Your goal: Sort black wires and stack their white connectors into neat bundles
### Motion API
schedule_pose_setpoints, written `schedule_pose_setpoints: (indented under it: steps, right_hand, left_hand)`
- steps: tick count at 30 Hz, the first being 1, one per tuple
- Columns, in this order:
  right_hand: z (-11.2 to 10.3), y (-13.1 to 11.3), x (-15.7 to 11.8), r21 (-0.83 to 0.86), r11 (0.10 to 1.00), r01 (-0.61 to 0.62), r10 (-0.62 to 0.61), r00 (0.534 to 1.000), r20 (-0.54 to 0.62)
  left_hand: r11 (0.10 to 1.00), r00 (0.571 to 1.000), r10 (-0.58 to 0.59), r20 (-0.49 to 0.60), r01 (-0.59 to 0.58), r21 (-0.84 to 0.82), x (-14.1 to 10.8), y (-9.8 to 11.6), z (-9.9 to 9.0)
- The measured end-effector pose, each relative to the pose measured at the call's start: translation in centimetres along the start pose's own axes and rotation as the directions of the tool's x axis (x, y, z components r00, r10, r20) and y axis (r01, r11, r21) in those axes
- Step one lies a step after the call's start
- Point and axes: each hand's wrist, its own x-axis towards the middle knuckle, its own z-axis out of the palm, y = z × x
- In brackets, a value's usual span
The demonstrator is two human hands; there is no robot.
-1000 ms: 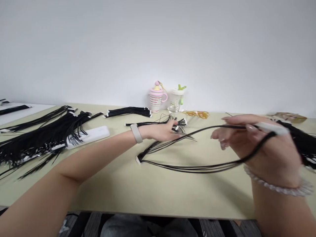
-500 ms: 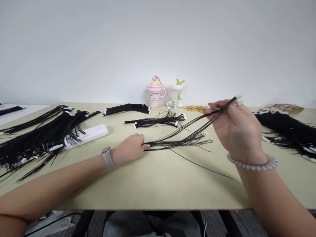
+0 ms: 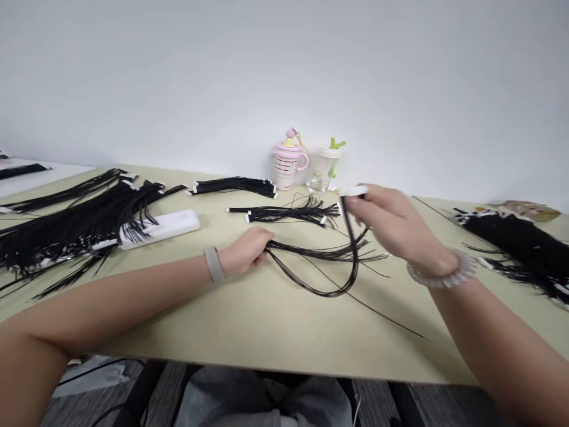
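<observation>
My left hand [image 3: 249, 250] is closed around a bundle of black wires [image 3: 329, 255] low over the table. Loose wire ends fan out to the right, and one long strand runs toward the front right. Raised above the table, my right hand [image 3: 391, 222] pinches a white connector [image 3: 354, 191] at the end of several of these wires. They hang from it and curve in a loop [image 3: 351, 279] back to my left hand. Behind the hands lies a smaller group of black wires [image 3: 288, 213] with white connectors.
Piled black wire harnesses [image 3: 89, 219] lie left beside a white oblong case [image 3: 164, 228]; another pile [image 3: 524, 249] is at right. A neat bundle [image 3: 233, 186] lies farther back. A pink-lidded cup [image 3: 285, 166] and a clear cup [image 3: 322, 172] stand by the wall.
My right hand has moved left and turned over, bringing the connector closer to my left hand. The wires, stretched upward before, now sag in a loop. My left hand keeps its grip.
</observation>
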Motion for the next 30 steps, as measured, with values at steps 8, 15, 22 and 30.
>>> schedule_pose_setpoints:
  steps: [8,15,22,30]
  right_hand:
    - [5.5,0.1,4.1,-0.455,0.83,0.324,-0.064,0.864,0.499]
    - [7.9,0.4,3.1,-0.428,0.822,0.375,-0.103,0.838,0.537]
    - [4.3,0.9,4.0,-0.213,0.963,0.168,-0.025,0.837,0.546]
    - [0.8,1.7,3.1,-0.096,0.994,0.044,0.042,0.669,0.742]
  left_hand:
    - [0.963,0.96,0.27,-0.077,-0.269,0.016,-1.1,0.1,0.7]
    - [0.985,0.985,0.17,0.007,-0.17,-0.006,-2.1,0.3,1.0]
    - [0.979,0.99,0.092,-0.108,-0.11,-0.17,-1.7,1.1,0.6]
    - [0.803,0.965,-0.108,-0.241,-0.058,-0.593,0.1,2.2,-1.2]
